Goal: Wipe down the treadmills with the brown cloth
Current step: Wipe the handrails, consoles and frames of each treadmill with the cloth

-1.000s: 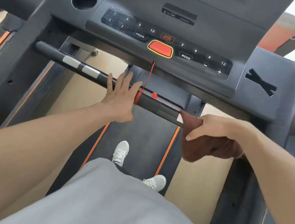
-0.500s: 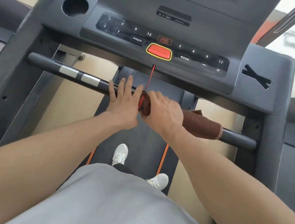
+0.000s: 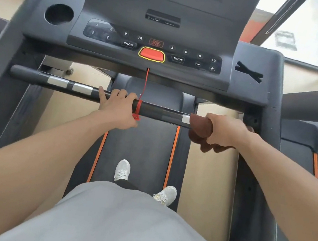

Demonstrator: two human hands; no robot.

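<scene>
My right hand (image 3: 226,131) grips the brown cloth (image 3: 200,130), wrapped around the treadmill's handlebar (image 3: 161,113) near its right end; my left hand (image 3: 119,109) clasps the bar mid-span, apparently beside a red safety clip (image 3: 137,109).

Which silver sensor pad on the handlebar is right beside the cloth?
The lone silver pad on the bar's right, touching the brown cloth gripped by the right hand; the other two sit far left.

— What can be read on the treadmill's control panel (image 3: 153,46)?

— "PROG" (image 3: 128,44) and "MODE" (image 3: 178,59) are printed in white. "STOP START" (image 3: 156,43) is shown in red above the red button (image 3: 152,54). The numbers 9, 12, 3, 6, 9, 12 are seen, with minus and plus signs.
</scene>
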